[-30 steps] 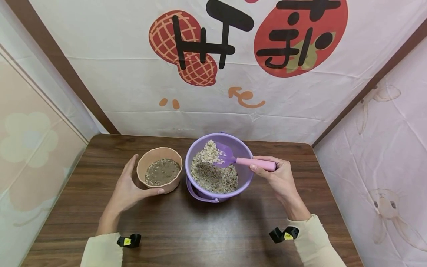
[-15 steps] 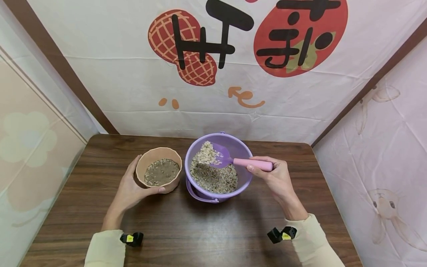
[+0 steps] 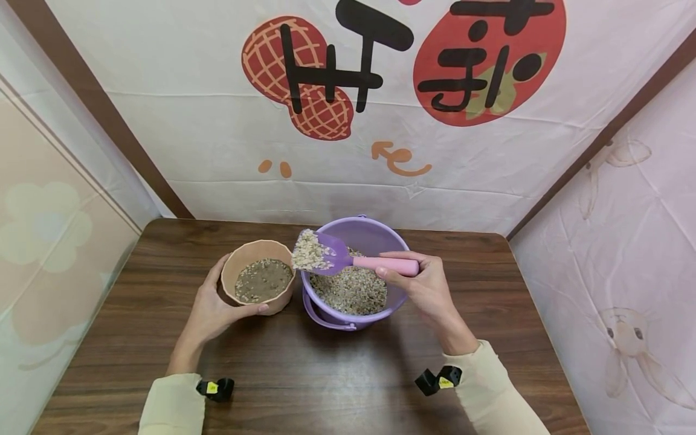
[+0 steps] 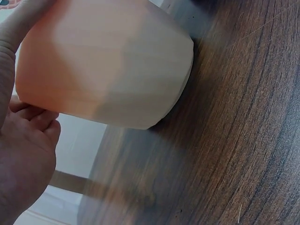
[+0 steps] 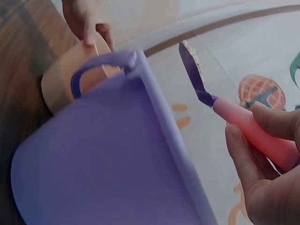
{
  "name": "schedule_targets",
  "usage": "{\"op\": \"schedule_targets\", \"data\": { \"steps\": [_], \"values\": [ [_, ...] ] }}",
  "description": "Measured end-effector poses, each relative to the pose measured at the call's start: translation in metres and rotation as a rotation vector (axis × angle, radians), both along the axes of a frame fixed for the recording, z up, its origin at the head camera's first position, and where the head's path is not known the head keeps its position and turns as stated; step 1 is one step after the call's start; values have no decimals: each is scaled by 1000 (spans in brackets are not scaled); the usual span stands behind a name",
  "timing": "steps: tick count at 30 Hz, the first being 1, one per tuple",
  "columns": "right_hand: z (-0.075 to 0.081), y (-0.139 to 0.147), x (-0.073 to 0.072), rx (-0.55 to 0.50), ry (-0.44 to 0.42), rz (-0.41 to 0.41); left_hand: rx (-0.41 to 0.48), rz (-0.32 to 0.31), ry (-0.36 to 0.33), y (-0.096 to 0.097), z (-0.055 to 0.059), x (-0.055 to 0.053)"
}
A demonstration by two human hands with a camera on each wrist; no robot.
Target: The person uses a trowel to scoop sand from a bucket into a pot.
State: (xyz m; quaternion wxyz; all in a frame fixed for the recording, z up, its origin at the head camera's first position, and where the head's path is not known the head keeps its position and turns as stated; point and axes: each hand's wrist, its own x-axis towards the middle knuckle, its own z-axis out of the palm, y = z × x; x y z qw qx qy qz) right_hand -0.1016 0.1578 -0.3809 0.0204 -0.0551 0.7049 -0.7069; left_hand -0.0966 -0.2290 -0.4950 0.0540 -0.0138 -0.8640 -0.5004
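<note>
My right hand point(image 3: 426, 290) grips the pink handle of a purple toy shovel point(image 3: 336, 257). Pale gravel point(image 3: 311, 251) is heaped on the blade, which hangs over the left rim of a purple bucket point(image 3: 405, 241). More gravel point(image 3: 356, 290) lies inside the bucket, whose handle hangs at its front. Left of the bucket stands a peach flowerpot point(image 3: 274, 308), part filled with brownish, gravel-flecked material point(image 3: 263, 281). My left hand point(image 3: 212, 308) holds this pot, thumb along the front and fingers round its left side. In the left wrist view the fingers curl against the pot point(image 4: 108, 61).
Both containers stand on a dark wood-grain table point(image 3: 261, 374). Behind it hangs a white printed cloth point(image 3: 228, 145), close to the bucket's far side. Further cloth panels point(image 3: 614, 254) close in both sides.
My right hand has moved left with the loaded shovel, bringing its blade from inside the bucket's outline to the left rim beside the pot. The left hand has closed in slightly on the pot.
</note>
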Motion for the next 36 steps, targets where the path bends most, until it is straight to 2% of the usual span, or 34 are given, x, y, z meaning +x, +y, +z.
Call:
{"op": "schedule_targets", "data": {
  "steps": [3,12,23,32,36],
  "values": [
    [1,-12,-1,3,11,32,9,-5,2,0,-1,0],
    [0,-49,-6,34,3,33,22,-12,-1,-2,-1,0],
    [-1,-83,-13,170,19,56,9,-11,-22,-1,0,0],
    [2,-101,-21,307,16,39,3,-4,-17,-1,-2,0],
    [3,-107,-24,373,43,43,9,-4,-10,-1,-2,0]
  ]
}}
